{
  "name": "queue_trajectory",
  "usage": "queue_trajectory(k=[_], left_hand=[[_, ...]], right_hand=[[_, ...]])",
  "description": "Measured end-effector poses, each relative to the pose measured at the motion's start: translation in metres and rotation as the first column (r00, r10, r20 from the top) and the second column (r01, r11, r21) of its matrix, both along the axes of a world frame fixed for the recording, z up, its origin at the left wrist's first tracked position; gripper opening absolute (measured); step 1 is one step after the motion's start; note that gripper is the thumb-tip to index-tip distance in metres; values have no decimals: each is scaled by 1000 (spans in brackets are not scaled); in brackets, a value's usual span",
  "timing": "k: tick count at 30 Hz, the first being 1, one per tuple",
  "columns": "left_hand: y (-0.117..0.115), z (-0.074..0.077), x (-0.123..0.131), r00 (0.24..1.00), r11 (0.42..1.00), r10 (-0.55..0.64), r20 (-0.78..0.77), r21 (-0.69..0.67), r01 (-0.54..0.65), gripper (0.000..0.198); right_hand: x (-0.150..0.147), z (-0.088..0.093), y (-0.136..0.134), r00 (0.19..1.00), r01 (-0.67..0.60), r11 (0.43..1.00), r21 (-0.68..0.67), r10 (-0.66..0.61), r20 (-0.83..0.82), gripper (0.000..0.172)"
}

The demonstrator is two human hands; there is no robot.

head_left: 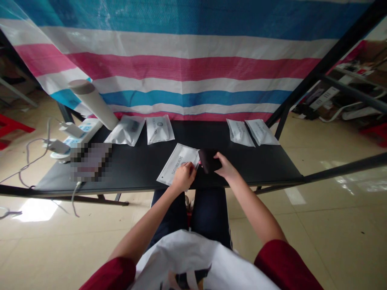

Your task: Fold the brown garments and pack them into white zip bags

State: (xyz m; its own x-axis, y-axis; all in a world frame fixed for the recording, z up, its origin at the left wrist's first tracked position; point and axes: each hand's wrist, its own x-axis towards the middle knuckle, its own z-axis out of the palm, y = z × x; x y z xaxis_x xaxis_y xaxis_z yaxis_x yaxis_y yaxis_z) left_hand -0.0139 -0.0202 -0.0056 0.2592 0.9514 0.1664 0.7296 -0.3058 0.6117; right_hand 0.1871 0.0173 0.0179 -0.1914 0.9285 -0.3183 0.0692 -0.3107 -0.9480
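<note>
My right hand point(225, 166) grips a dark, flat, wallet-like item point(208, 160), thumb on its right side. I cannot make out exactly what kind of thing it is. At the item's left edge shows a small pink bit. A white frosted plastic bag point(173, 163) with dark printed letters lies flat on the black table. Over its right part, near the end facing the dark item, my left hand point(184, 176) is closed with curled fingers on the bag. The fingertips are partly hidden.
Two filled frosted bags point(160, 129) lie back left, two more point(261, 132) back right. A white bottle point(93, 104) leans beside a power strip point(80, 137) with plugs. A blurred-out phone-like object point(90, 162) lies at left. Behind the black table point(260, 171) hangs a striped sheet point(187, 68).
</note>
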Motion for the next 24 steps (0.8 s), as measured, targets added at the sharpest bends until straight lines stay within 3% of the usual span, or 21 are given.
queue_trajectory(k=[3, 6, 11, 15, 17, 22, 24], left_hand=[[5, -1, -1, 991, 996, 65, 121, -65, -58, 14], [10, -3, -7, 962, 989, 133, 240, -100, -112, 14], [14, 3, -18, 915, 989, 143, 376, -98, -114, 15], [11, 15, -20, 914, 992, 120, 387, -82, -96, 15], [7, 19, -18, 920, 993, 92, 380, -101, -58, 17], [2, 24, -9, 918, 994, 28, 396, -107, 16, 20], [1, 25, -6, 929, 995, 19, 369, -99, 19, 19]], right_hand=[[-22, -2, -15, 986, 6, 991, -130, -28, -163, 29], [-27, -8, -17, 991, 39, 987, -159, -58, -117, 23], [-21, -17, -10, 993, -94, 992, -88, 87, -82, 14], [-21, -12, 0, 991, -128, 991, -32, 129, 31, 30], [-25, -10, 5, 994, -89, 996, 2, 88, 66, 35], [-50, -17, 5, 983, 146, 989, -2, -145, -109, 39], [-60, -22, 1, 977, 194, 981, 8, -192, -97, 40]])
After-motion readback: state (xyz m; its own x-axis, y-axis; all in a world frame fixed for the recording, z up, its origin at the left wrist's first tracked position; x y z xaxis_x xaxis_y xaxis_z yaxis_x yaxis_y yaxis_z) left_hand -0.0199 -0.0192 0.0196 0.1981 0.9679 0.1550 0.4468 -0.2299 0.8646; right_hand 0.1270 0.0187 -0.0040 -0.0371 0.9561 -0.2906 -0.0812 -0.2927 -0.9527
